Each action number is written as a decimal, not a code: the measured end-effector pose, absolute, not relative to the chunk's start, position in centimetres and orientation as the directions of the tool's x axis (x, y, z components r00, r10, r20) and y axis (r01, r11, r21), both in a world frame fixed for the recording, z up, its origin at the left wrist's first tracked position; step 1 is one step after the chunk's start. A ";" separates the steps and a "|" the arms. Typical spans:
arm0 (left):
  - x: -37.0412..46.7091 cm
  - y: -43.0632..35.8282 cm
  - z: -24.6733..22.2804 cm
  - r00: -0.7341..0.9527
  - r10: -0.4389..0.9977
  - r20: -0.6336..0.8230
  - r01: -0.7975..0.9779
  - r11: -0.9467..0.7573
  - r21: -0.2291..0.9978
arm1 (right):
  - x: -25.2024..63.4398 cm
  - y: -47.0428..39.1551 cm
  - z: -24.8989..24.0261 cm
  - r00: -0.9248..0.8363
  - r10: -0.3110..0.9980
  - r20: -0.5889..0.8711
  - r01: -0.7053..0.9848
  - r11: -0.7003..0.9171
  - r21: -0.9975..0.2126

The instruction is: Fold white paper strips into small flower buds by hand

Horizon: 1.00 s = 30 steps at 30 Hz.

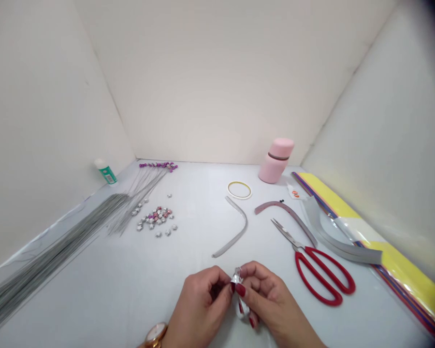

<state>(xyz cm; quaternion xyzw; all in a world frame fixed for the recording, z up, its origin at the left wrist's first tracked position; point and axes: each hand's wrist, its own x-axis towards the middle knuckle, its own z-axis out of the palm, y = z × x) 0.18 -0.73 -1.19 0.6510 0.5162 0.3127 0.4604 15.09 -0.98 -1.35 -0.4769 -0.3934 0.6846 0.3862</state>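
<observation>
Near the front edge of the view, my left hand (210,296) and my right hand (263,297) meet, both closed in a pinch. Between their fingertips is a shiny silver paper strip (242,309), folded at its upper end, with the rest hanging down beneath my right fingers. Part of the strip is hidden by the fingers. Just beyond my hands lies a curved bundle of thin silver strips (239,234). Off to the left is a pile of small folded paper stars (158,218), silver, pink and purple.
Red-handled scissors (308,253) lie at right, beside a pinkish strip bundle (286,208) and a wide silver one (342,249). Behind are a tape roll (239,190), pink flask (275,162), small glue bottle (293,192) and yellow sheets (395,256). Wires (61,246) and a glue stick (107,172) occupy the left.
</observation>
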 end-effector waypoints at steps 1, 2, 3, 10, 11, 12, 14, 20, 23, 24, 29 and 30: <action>0.2 -0.8 -1.1 0.268 0.961 -0.064 0.396 -0.050 0.917 | 15.1 -1.0 -1.3 -0.245 0.909 -0.338 -0.156 -0.381 -0.911; 0.2 -0.8 -1.1 0.265 0.962 -0.058 0.408 -0.057 0.911 | 15.0 -1.0 -1.3 -0.244 0.913 -0.326 -0.159 -0.369 -0.916; 0.2 -0.9 -1.1 0.266 0.963 -0.051 0.419 -0.068 0.905 | 15.0 -1.1 -1.3 -0.245 0.917 -0.315 -0.163 -0.359 -0.919; 0.1 -1.1 -0.9 0.276 0.961 -0.020 0.448 -0.111 0.887 | 15.1 -1.2 -1.3 -0.205 0.934 -0.292 -0.143 -0.324 -0.935; 0.1 -1.1 -0.8 0.278 0.960 -0.018 0.447 -0.112 0.887 | 15.2 -1.1 -1.3 -0.191 0.937 -0.291 -0.136 -0.319 -0.938; 0.1 -1.1 -0.8 0.285 0.958 -0.016 0.445 -0.118 0.888 | 15.3 -1.1 -1.3 -0.169 0.945 -0.280 -0.140 -0.305 -0.942; 0.1 -1.1 -0.7 0.313 0.950 -0.009 0.447 -0.139 0.884 | 15.4 -1.0 -1.3 -0.118 0.961 -0.248 -0.175 -0.266 -0.948; 0.3 -1.5 -0.5 0.471 0.882 -0.021 0.459 -0.224 0.860 | 16.4 0.2 -0.8 0.126 0.969 -0.211 -0.369 -0.152 -0.917; 0.4 -1.6 -0.4 0.537 0.840 -0.076 0.441 -0.203 0.874 | 17.0 0.9 -0.9 0.217 0.950 -0.226 -0.442 -0.111 -0.890; 0.5 -1.6 -0.4 0.545 0.832 -0.100 0.429 -0.175 0.886 | 17.0 1.0 -0.9 0.216 0.946 -0.242 -0.463 -0.119 -0.878; 0.4 -1.3 -0.3 0.483 0.862 -0.154 0.333 -0.017 0.943 | 16.5 0.4 -1.0 -0.043 0.947 -0.318 -0.431 -0.305 -0.849; 0.4 -1.3 -0.3 0.456 0.877 -0.152 0.324 -0.004 0.946 | 16.4 0.3 -1.0 -0.100 0.943 -0.318 -0.403 -0.330 -0.854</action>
